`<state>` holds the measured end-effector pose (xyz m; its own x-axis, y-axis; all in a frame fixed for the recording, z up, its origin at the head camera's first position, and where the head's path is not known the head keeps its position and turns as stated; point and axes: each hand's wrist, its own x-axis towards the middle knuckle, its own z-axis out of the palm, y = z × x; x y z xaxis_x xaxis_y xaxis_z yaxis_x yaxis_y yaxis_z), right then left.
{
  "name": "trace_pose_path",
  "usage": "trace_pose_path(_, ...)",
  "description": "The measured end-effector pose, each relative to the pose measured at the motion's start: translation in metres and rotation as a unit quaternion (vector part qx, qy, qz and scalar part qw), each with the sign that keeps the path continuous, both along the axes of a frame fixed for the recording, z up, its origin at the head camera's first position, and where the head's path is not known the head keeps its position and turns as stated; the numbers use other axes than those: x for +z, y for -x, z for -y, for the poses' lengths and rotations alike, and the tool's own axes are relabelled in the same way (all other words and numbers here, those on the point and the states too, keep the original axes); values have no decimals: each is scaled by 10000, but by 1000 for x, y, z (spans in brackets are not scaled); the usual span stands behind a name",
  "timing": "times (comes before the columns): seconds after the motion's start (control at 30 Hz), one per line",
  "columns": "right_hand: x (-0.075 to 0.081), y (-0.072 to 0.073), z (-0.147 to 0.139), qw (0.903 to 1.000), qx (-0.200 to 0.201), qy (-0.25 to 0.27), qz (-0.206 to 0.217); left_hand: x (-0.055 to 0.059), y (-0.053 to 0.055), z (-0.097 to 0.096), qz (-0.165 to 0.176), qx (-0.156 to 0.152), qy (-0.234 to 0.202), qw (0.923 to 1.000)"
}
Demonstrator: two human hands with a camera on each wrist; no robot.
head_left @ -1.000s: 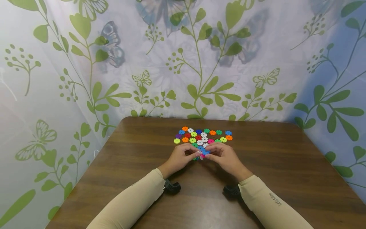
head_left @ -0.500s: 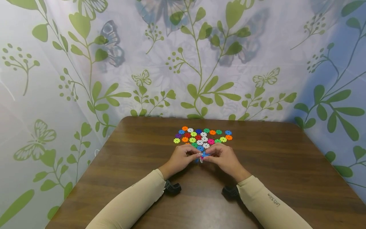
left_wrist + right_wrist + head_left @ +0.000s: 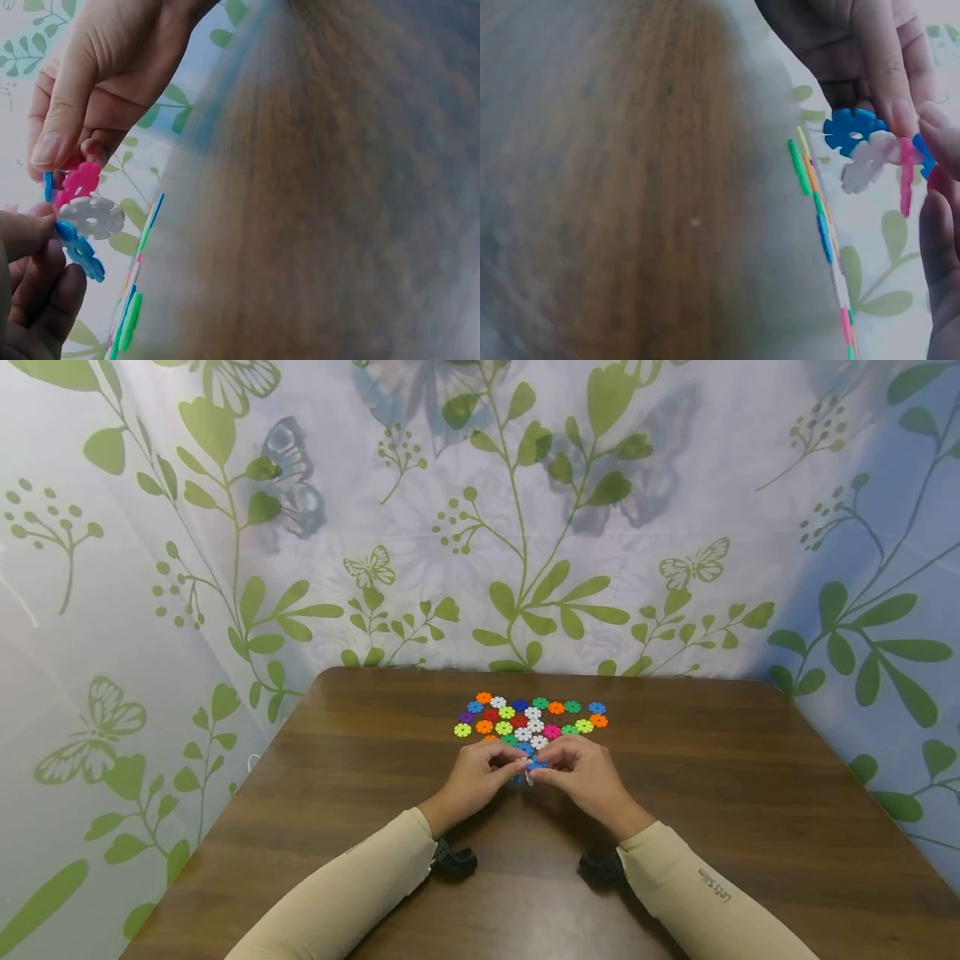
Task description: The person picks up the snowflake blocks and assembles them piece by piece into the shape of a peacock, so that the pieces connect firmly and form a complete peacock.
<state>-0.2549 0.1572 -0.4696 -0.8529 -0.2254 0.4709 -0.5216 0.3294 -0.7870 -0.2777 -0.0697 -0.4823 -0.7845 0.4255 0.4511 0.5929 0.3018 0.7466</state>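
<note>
- A brown wooden table (image 3: 360, 777) fronts a cloth (image 3: 420, 518) printed with leaves and butterflies.
- Left hand (image 3: 471, 778) and right hand (image 3: 592, 777) both pinch a cluster of joined blue, pink and white discs (image 3: 91, 217).
- Loose coloured discs (image 3: 552, 732) lie just beyond.
- The hands partly hide the cluster; the sleeves (image 3: 352, 893) are cut off.

Long, close-fitting beige fabric sleeves (image 3: 341, 887) are worn, the right one printed with dark "Let's Slim" lettering (image 3: 714, 886); a rounded black fitting (image 3: 456, 862) sits beneath each cuff (image 3: 639, 846).
</note>
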Motion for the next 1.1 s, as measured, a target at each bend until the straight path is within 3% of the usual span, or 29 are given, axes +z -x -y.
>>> trace_pose_path(0.17,-1,1,1,9997,-79,197,103,-2,2,1,29,-36,-137,9999)
trace_pose_path(0.33,0,2,-1,9987,-123,339,368,-2,4,3,298,-35,-244,9993)
trace_pose_path(0.47,1,6,-8,9977,-400,158,522,-2,5,4,549,77,-311,9980)
trace_pose_path(0.67,-1,16,-30,9938,-772,-454,655,-3,8,6,886,276,-504,9944)
trace_pose_path(0.9,-9,26,-49,9811,-923,-1632,485,-4,9,7,775,345,-413,9955)
trace_pose_path(1.1,-12,28,-50,9676,-1004,-2288,361,-4,9,7,787,346,-387,9955)
